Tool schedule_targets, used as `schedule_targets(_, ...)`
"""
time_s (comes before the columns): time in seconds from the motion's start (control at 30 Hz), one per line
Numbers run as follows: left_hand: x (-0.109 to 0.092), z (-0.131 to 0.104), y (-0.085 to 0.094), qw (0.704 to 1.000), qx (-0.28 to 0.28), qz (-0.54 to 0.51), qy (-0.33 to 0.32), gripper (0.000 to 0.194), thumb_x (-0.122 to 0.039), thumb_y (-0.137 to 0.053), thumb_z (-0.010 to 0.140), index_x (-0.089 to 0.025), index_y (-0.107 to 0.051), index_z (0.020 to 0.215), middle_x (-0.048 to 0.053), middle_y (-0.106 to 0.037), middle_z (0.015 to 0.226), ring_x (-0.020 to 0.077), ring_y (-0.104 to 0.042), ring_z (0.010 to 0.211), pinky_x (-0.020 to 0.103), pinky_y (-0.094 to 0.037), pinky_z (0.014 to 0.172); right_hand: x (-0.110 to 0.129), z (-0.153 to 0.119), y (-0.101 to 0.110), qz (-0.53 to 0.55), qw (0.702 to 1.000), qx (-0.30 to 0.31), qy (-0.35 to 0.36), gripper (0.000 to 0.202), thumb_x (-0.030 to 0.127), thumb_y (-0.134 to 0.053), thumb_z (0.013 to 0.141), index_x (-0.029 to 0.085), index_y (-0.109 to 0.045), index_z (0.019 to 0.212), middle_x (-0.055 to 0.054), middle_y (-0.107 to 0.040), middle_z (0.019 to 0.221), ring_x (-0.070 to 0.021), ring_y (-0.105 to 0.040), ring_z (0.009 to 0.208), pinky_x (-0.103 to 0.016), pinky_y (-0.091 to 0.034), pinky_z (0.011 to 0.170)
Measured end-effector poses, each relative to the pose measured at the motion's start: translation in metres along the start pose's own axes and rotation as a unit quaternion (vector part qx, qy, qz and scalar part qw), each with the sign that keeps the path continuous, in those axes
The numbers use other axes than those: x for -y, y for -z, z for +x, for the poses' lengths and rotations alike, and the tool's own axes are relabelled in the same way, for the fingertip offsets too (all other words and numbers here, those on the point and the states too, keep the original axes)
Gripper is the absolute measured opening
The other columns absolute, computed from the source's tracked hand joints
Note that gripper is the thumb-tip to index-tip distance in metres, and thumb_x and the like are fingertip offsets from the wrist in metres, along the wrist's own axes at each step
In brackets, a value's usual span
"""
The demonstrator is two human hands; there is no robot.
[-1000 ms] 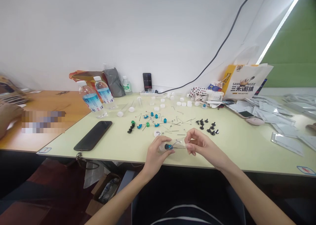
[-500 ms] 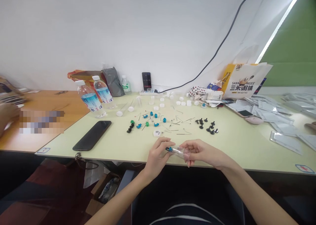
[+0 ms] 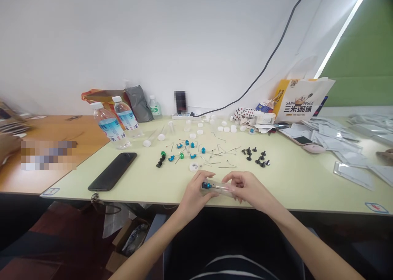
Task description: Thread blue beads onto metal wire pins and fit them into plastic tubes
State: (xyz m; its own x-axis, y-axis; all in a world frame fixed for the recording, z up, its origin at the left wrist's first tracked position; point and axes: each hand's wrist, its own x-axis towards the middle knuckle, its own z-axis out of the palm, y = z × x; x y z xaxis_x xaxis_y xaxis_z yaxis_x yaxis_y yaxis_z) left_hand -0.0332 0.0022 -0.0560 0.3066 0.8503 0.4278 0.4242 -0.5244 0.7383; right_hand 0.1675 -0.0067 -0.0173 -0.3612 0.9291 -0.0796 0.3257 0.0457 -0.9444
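Note:
A clear plastic tube [image 3: 223, 188] lies almost level between my hands at the table's front edge. At its left end are a black piece [image 3: 204, 185] and a small blue piece [image 3: 209, 186], with a thin metal rod running right from them. My left hand [image 3: 196, 192] curls around that end, thumb below and fingers above. My right hand [image 3: 244, 186] grips the tube's right end between thumb and fingers. Just beyond sits a round white cap [image 3: 194, 166]. Farther back, blue parts [image 3: 203, 150], green parts and thin metal rods [image 3: 227, 167] lie scattered.
Black parts [image 3: 262, 162] lie right of centre. A black phone [image 3: 113, 171] and two water bottles [image 3: 112, 128] stand or lie on the left. White caps [image 3: 227, 129] and clear tubes are at the back. Flat clear packets [image 3: 353, 175] cover the right side. Another person's hand [image 3: 9, 145] shows far left.
My left fingers have opened wider around the tube's left end, showing more of the black and blue pieces. The tube has shifted slightly left, and the view has moved a little.

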Motion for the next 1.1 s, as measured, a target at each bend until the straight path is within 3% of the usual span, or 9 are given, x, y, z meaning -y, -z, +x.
schedule_targets(0.1, 0.002, 0.002, 0.001, 0.997, 0.007, -0.054, 0.051, 0.028, -0.027, -0.065, 0.072, -0.02, -0.057, 0.098, 0.006, -0.061, 0.097, 0.0179, -0.058, 0.089, 0.031, -0.046, 0.08, 0.012, -0.001, 0.011, 0.105, 0.994, 0.035, 0.015, 0.035, 0.041, -0.056, 0.079, 0.015, -0.058, 0.103, -0.002, -0.059, 0.066, -0.0104, -0.053, 0.055, -0.024, -0.045, 0.054)
schedule_targets(0.17, 0.003, 0.002, 0.002, 0.988, -0.006, -0.124, 0.091, 0.027, -0.03, -0.062, 0.075, -0.018, -0.056, 0.099, 0.008, -0.062, 0.1, 0.0195, -0.059, 0.093, 0.032, -0.046, 0.081, 0.017, -0.002, 0.02, 0.139, 0.989, 0.027, 0.035, 0.039, 0.043, -0.053, 0.082, 0.015, -0.055, 0.108, -0.005, -0.061, 0.076, -0.0108, -0.055, 0.061, -0.026, -0.046, 0.061)
schedule_targets(0.33, 0.0, 0.004, 0.004, 0.948, -0.021, -0.277, 0.158, 0.028, -0.033, -0.054, 0.081, -0.017, -0.049, 0.104, 0.011, -0.063, 0.104, 0.0224, -0.057, 0.104, 0.034, -0.045, 0.086, 0.012, -0.002, 0.038, 0.044, 0.998, -0.022, 0.039, 0.039, 0.046, -0.05, 0.083, 0.017, -0.054, 0.109, -0.005, -0.062, 0.079, -0.0135, -0.056, 0.068, -0.029, -0.046, 0.066)
schedule_targets(0.5, 0.002, 0.004, 0.003, 0.953, -0.004, -0.265, 0.147, 0.028, -0.031, -0.058, 0.079, -0.019, -0.046, 0.1, 0.009, -0.061, 0.104, 0.0217, -0.056, 0.105, 0.034, -0.042, 0.089, 0.005, 0.001, 0.041, -0.11, 0.993, 0.022, 0.022, 0.031, 0.044, -0.05, 0.083, 0.019, -0.059, 0.1, -0.005, -0.064, 0.08, -0.0169, -0.059, 0.075, -0.03, -0.045, 0.07)
schedule_targets(0.77, 0.01, 0.004, 0.001, 0.974, 0.027, -0.167, 0.149, 0.042, -0.025, -0.065, 0.07, -0.019, -0.045, 0.107, 0.008, -0.058, 0.108, 0.0196, -0.057, 0.097, 0.034, -0.043, 0.087, -0.004, 0.007, 0.037, -0.159, 0.986, 0.003, 0.039, 0.029, 0.042, -0.047, 0.084, 0.02, -0.061, 0.097, -0.005, -0.065, 0.085, -0.0169, -0.06, 0.076, -0.028, -0.045, 0.068)
schedule_targets(0.87, 0.006, 0.004, 0.002, 0.979, 0.036, -0.137, 0.148, 0.046, -0.026, -0.065, 0.07, -0.02, -0.045, 0.111, 0.008, -0.058, 0.107, 0.0189, -0.057, 0.092, 0.033, -0.045, 0.083, -0.01, 0.033, 0.049, -0.196, 0.978, -0.046, 0.055, 0.03, 0.041, -0.046, 0.084, 0.019, -0.062, 0.096, -0.005, -0.065, 0.088, -0.0168, -0.059, 0.077, -0.028, -0.045, 0.067)
schedule_targets(0.93, 0.003, 0.003, 0.001, 0.982, 0.031, -0.122, 0.144, 0.045, -0.03, -0.064, 0.072, -0.02, -0.046, 0.112, 0.008, -0.058, 0.107, 0.0189, -0.057, 0.091, 0.033, -0.044, 0.083, -0.012, 0.066, 0.062, -0.27, 0.956, -0.088, 0.072, 0.026, 0.038, -0.048, 0.082, 0.019, -0.062, 0.095, -0.005, -0.066, 0.09, -0.0175, -0.059, 0.082, -0.028, -0.044, 0.072)
schedule_targets(1.03, 0.001, 0.001, 0.0, 0.985, 0.002, -0.113, 0.133, 0.043, -0.035, -0.062, 0.075, -0.019, -0.048, 0.113, 0.009, -0.056, 0.113, 0.0198, -0.055, 0.097, 0.034, -0.041, 0.089, -0.013, 0.131, 0.082, -0.388, 0.909, -0.136, 0.068, 0.027, 0.029, -0.048, 0.081, 0.018, -0.06, 0.103, -0.007, -0.063, 0.098, -0.0186, -0.058, 0.089, -0.029, -0.041, 0.078)
schedule_targets(1.1, 0.0, -0.001, -0.001, 0.984, -0.02, -0.125, 0.123, 0.04, -0.036, -0.057, 0.078, -0.019, -0.048, 0.113, 0.01, -0.054, 0.117, 0.0202, -0.053, 0.1, 0.035, -0.039, 0.092, -0.013, 0.173, 0.093, -0.463, 0.863, -0.203, 0.003, 0.029, 0.023, -0.046, 0.082, 0.017, -0.058, 0.108, -0.011, -0.059, 0.108, -0.0213, -0.053, 0.099, -0.031, -0.038, 0.082)
